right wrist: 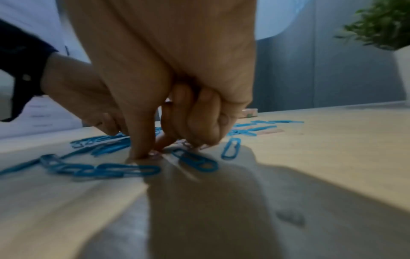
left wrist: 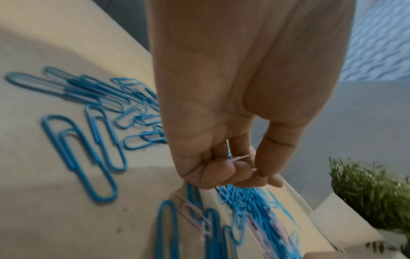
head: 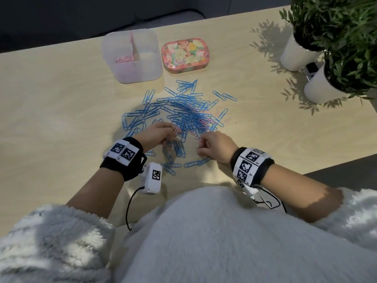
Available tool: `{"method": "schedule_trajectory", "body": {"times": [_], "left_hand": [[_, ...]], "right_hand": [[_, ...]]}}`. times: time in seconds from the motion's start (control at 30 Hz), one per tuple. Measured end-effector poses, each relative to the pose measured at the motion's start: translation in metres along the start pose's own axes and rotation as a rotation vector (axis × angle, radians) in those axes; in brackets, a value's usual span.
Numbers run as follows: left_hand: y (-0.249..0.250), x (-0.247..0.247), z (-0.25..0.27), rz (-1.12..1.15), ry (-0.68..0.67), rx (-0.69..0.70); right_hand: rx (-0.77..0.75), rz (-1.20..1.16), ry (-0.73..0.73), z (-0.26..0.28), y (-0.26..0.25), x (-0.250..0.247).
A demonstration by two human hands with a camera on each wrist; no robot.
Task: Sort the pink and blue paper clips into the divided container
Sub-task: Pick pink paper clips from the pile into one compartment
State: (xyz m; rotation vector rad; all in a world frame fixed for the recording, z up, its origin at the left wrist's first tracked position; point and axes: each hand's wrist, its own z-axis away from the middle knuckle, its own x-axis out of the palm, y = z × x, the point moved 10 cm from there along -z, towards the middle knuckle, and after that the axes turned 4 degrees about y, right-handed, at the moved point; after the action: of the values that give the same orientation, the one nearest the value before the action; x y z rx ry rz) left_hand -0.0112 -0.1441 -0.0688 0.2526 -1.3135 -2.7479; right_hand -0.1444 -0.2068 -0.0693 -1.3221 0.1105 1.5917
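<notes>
A heap of blue paper clips (head: 183, 111) with a few pink ones mixed in lies mid-table. Behind it stands the translucent divided container (head: 142, 72); pink clips (head: 124, 58) lie in its left compartment. My left hand (head: 172, 133) is at the heap's near-left edge, its curled fingers gripping pink paper clips (head: 177, 130). The left wrist view shows a pink clip (left wrist: 240, 157) pinched between thumb and fingers. My right hand (head: 201, 149) is at the heap's near edge, fingers curled down. In the right wrist view its thumb and forefinger pinch a pink clip (right wrist: 155, 154) on the table.
A floral tin (head: 185, 53) sits right of the container. Two white pots with green plants (head: 326, 82) stand at the far right. Loose blue clips (head: 173, 158) lie between my wrists. The table's near edge is against my body.
</notes>
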Motion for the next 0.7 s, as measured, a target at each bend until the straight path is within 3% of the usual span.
{"method": "schedule_trajectory", "body": {"times": [0.1,0.17,0.23,0.3,0.37,0.43,0.53,0.7], "left_hand": [[-0.003,0.011,0.003,0.208,-0.074,-0.118],[0.001,0.015,0.005,0.248,-0.076,-0.143],[0.006,0.008,0.004,0.112,-0.002,-0.084],[0.013,-0.001,0.003,-0.168,0.054,0.054],[0.014,-0.002,0.005,-0.454,0.061,0.157],[0.009,-0.003,0.009,-0.672,0.081,0.215],[0.006,-0.001,0.016,-0.871,0.117,0.299],[0.000,-0.001,0.016,-1.001,0.135,0.332]], "right_hand": [[-0.007,-0.003,-0.059,-0.001,-0.003,0.008],[-0.017,-0.149,-0.060,-0.003,-0.001,0.004],[0.049,-0.483,-0.025,-0.003,0.010,-0.008],[0.174,-0.861,0.023,-0.003,0.027,-0.020],[0.271,-1.073,0.064,-0.001,0.041,-0.028],[0.294,-1.001,0.097,0.000,0.048,-0.033],[0.137,-0.599,0.079,-0.004,0.033,-0.030],[0.056,-0.031,0.117,-0.006,0.013,-0.023]]}}
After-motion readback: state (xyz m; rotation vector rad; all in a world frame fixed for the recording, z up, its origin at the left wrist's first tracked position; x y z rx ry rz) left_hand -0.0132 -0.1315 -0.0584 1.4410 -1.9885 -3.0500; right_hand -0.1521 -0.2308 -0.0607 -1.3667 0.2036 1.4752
